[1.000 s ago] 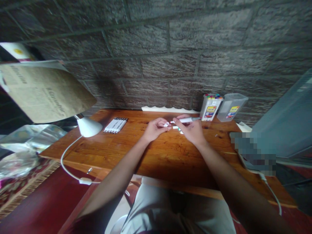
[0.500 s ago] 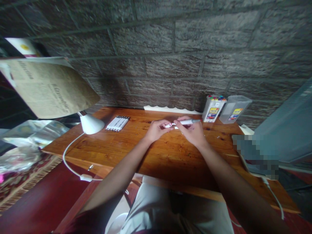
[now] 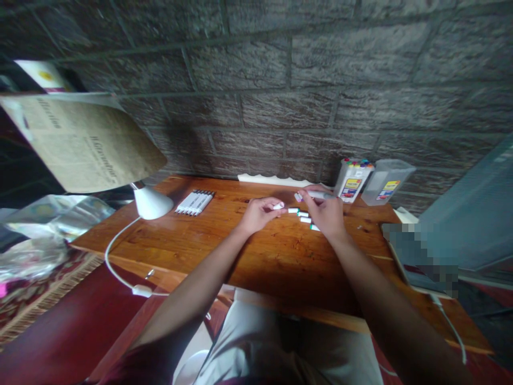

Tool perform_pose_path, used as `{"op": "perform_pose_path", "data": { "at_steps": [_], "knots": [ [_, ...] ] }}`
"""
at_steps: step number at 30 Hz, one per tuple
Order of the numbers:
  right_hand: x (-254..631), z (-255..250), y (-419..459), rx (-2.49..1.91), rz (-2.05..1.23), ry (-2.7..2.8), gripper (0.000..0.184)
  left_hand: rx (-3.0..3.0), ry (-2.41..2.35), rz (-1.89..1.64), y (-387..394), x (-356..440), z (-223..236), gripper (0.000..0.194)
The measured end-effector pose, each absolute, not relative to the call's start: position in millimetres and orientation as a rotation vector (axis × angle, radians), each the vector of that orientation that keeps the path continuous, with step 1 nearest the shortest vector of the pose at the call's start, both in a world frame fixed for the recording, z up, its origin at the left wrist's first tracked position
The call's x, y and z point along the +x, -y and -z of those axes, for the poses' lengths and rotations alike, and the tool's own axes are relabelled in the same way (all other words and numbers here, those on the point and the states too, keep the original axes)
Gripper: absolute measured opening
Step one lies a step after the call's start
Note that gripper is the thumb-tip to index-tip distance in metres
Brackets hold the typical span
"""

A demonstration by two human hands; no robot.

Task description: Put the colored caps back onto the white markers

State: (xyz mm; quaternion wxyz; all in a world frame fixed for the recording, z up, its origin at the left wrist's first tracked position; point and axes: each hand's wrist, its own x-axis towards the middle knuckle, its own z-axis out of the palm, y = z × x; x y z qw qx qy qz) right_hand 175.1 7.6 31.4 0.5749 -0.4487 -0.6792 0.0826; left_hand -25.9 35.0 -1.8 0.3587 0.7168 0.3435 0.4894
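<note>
Over the wooden table (image 3: 192,235), my left hand (image 3: 258,215) pinches a small white marker cap (image 3: 278,206) with a reddish end between thumb and fingers. My right hand (image 3: 327,214), to its right, is closed around a white marker (image 3: 319,195). The marker lies roughly level, apart from the cap, with its pinkish end toward the left hand. Several white pieces like marker caps (image 3: 305,220), some with green ends, lie on the table below and between the hands. My right hand partly covers them.
A row of white markers (image 3: 195,202) lies at the left, near a white lamp (image 3: 151,203) with a paper-like shade. At the back right stand a clear case full of markers (image 3: 355,182) and a second clear case (image 3: 387,184). A blurred-out device (image 3: 417,256) rests at the right.
My right hand has moved slightly right with the marker, drawing it away from the cap in my left hand. The small white pieces under the hands now show. My left hand has hardly moved.
</note>
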Motion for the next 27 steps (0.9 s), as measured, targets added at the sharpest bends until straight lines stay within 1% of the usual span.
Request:
{"op": "perform_pose_path", "data": {
  "at_steps": [3, 6, 12, 17, 19, 23, 27],
  "knots": [
    [186, -29, -14, -1.127, -0.219, 1.499, 0.032, 1.817, -0.9, -1.271, -34, -24, 1, 0.032],
    [185, -27, -15, -1.133, -0.264, 1.475, 0.033, 1.79, -0.904, -1.275, -33, -24, -1, 0.033],
    [170, -25, -10, -1.048, -0.35, 1.538, 0.031, 1.643, -0.88, -1.199, -35, -24, -3, 0.044],
    [171, -22, -12, -1.079, -0.395, 1.54, 0.031, 1.492, -0.851, -1.121, -38, -27, -3, 0.048],
    [172, -21, -13, -1.078, -0.393, 1.544, 0.031, 1.476, -0.87, -1.066, -38, -28, -4, 0.048],
    [172, -21, -13, -1.082, -0.379, 1.553, 0.03, 1.531, -0.886, -1.003, -36, -28, -7, 0.04],
    [171, -21, -15, -1.069, -0.377, 1.52, 0.03, 1.4, -0.914, -0.99, -36, -29, -8, 0.047]
  ]
}}
